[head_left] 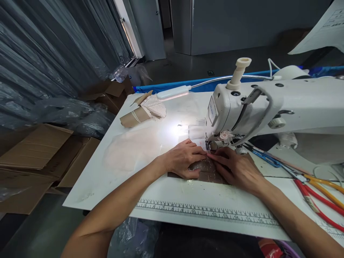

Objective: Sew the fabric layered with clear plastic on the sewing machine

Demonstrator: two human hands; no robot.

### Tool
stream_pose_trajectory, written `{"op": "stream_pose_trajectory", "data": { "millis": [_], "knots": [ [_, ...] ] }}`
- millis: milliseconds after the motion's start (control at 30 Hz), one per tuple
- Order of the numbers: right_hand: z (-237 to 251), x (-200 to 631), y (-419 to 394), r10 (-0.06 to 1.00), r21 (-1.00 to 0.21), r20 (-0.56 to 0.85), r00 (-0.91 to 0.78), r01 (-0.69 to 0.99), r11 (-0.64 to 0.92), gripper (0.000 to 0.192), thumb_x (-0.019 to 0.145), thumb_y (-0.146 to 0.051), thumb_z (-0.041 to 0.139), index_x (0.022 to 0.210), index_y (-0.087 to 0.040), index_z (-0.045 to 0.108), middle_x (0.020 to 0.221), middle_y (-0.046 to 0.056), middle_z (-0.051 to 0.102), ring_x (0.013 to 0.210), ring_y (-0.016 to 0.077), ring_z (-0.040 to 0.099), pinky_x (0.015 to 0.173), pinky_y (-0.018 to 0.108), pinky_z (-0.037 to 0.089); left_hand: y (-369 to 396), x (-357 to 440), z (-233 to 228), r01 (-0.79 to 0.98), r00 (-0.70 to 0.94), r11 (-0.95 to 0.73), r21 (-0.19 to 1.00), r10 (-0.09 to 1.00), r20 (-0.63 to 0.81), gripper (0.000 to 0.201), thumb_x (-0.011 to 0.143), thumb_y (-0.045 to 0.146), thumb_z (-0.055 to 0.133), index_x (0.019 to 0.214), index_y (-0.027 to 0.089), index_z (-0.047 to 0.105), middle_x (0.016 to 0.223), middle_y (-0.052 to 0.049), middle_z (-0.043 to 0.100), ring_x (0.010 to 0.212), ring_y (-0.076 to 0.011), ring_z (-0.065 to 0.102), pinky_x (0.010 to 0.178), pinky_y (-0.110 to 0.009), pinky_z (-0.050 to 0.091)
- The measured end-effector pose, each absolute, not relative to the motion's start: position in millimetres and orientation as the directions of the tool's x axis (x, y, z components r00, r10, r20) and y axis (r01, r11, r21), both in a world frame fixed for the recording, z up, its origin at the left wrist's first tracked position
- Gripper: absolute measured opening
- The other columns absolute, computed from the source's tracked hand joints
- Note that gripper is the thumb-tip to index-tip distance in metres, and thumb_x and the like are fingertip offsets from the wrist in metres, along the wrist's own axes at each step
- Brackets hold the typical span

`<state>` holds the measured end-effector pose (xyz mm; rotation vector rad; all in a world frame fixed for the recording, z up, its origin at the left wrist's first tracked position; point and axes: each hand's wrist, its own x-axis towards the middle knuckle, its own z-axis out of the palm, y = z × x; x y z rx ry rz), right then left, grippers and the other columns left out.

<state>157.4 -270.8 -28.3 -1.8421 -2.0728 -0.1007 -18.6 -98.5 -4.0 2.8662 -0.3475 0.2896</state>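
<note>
A white sewing machine point(268, 107) stands on a white table point(113, 179). Under its needle lies a small brown patterned piece of fabric point(205, 172). My left hand point(182, 159) lies flat on the fabric's left side, fingertips pointing at the presser foot point(212, 146). On the fabric's right side my right hand point(238, 168) presses down, its fingertips meeting the left ones just in front of the foot. Both hands hide most of the fabric.
A gooseneck lamp point(172, 93) lights the table. At the back left lie a cardboard roll with lace trim point(142, 113) and pale pink fabric point(129, 150). Blue scissors point(264, 157) and red-handled tools point(314, 200) lie at the right. A printed ruler point(204, 211) runs along the front edge. Cardboard boxes point(40, 157) sit on the floor at the left.
</note>
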Motion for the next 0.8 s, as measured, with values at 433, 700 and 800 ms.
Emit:
{"op": "stream_pose_trajectory", "data": {
  "millis": [433, 700, 800],
  "knots": [
    [-30, 155, -266, 0.962, -0.108, 0.271, -0.028, 0.992, 0.059, 0.042, 0.099, -0.034, 0.034, 0.128, -0.025, 0.063, 0.101, 0.014, 0.067, 0.070, 0.0228, 0.063, 0.046, 0.028, 0.040, -99, -16, -6, -0.163, 0.966, -0.979, 0.121, -0.133, 0.223, 0.046, 0.083, 0.038, 0.056, 0.119, 0.010, 0.061, 0.117, -0.014, 0.061, 0.086, -0.0234, 0.057, 0.082, -0.043, 0.043],
    [-15, 169, -271, 0.984, -0.439, 0.180, -0.008, 0.894, 0.087, 0.040, 0.098, -0.037, 0.039, 0.129, -0.025, 0.061, 0.114, 0.010, 0.067, 0.090, 0.0242, 0.068, 0.076, 0.038, 0.057, -98, -13, -3, -0.116, 0.978, -0.991, 0.063, -0.103, 0.180, 0.049, 0.085, 0.042, 0.054, 0.122, 0.010, 0.060, 0.125, -0.015, 0.057, 0.088, -0.0239, 0.057, 0.084, -0.044, 0.043],
    [-3, 186, -270, 0.995, -0.582, 0.097, -0.018, 0.810, 0.071, 0.037, 0.096, -0.040, 0.044, 0.126, -0.027, 0.062, 0.112, 0.006, 0.070, 0.097, 0.0263, 0.067, 0.078, 0.037, 0.058, -94, -11, -4, -0.112, 0.978, -0.991, 0.070, -0.098, 0.182, 0.049, 0.085, 0.042, 0.054, 0.122, 0.011, 0.060, 0.126, -0.014, 0.057, 0.088, -0.0236, 0.057, 0.084, -0.043, 0.043]
  ]
}}
